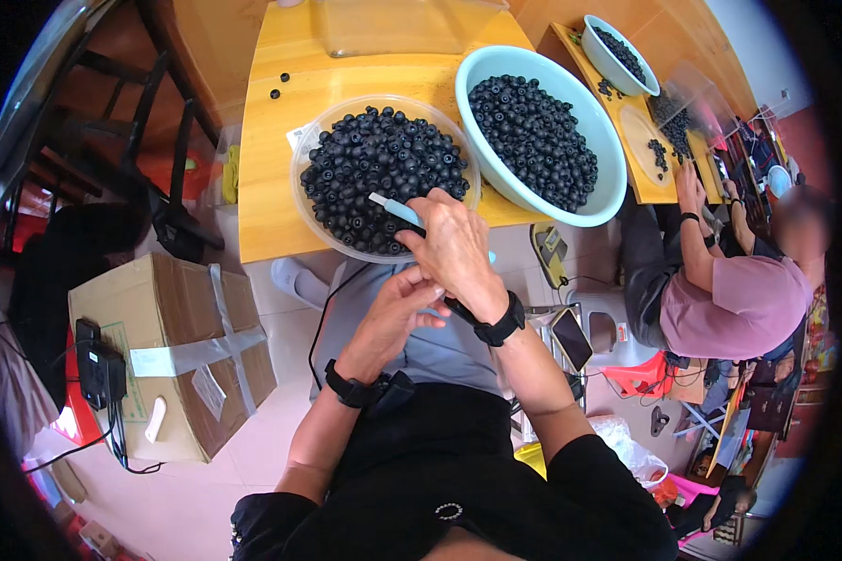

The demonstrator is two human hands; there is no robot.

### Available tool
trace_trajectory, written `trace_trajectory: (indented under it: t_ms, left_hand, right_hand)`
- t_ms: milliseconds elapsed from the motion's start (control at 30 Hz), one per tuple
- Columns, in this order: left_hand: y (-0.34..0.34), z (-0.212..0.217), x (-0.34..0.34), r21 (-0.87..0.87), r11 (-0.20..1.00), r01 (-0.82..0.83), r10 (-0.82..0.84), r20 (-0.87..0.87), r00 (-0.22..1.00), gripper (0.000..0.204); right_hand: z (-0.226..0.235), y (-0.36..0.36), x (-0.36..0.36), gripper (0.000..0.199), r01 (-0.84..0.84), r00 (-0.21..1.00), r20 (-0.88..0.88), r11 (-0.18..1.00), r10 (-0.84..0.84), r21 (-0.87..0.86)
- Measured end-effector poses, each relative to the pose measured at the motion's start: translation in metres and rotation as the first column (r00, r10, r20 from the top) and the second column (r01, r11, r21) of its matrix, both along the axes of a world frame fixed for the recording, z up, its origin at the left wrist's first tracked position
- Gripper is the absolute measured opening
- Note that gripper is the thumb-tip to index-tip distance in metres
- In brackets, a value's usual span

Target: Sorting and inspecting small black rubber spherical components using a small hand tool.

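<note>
My right hand [447,238] is closed round a slim light-blue tool [402,211] with a pale tip. Its exact kind does not show. The tip points left over a clear round tub [301,187] heaped with small dark bead-like pieces [384,154]. Just below, close to my right wrist, is my left hand [398,304], with fingers drawn together; what they hold, if anything, is hidden. To the right of the tub, a large light-blue basin [611,178] holds more of the same pieces [533,140].
The yellow wooden table [271,224] carries both containers and two loose pieces at its left. A taped cardboard box [206,346] stands on the floor at left. At right, a person in a pink top [739,304] handles similar pieces beside another basin [617,56]. A phone [571,339] lies near my right arm.
</note>
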State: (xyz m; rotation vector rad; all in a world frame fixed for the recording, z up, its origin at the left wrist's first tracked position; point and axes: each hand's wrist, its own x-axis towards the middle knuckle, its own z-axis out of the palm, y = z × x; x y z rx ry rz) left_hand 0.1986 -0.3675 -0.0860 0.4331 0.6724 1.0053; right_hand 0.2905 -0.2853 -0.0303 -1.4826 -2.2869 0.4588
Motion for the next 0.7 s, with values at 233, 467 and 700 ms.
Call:
trace_trajectory:
  t_ms: [233,467,700]
  left_hand:
    - [-0.001,-0.005,-0.003,0.015,1.000,-0.024,0.024,0.003,1.000,0.019]
    - [-0.003,0.004,-0.006,0.032,0.998,-0.060,0.060,-0.001,0.998,0.016]
    - [-0.006,0.011,-0.003,0.093,0.989,-0.115,0.127,-0.134,0.983,0.014]
  right_hand:
    - [-0.002,0.004,0.000,0.016,-0.017,0.997,0.072,1.000,0.017,-0.007]
    - [0.004,0.006,0.027,0.018,-0.123,0.801,-0.585,0.922,-0.126,-0.367]
    - [0.013,-0.029,0.055,0.015,-0.363,0.487,-0.727,0.645,-0.484,-0.672]
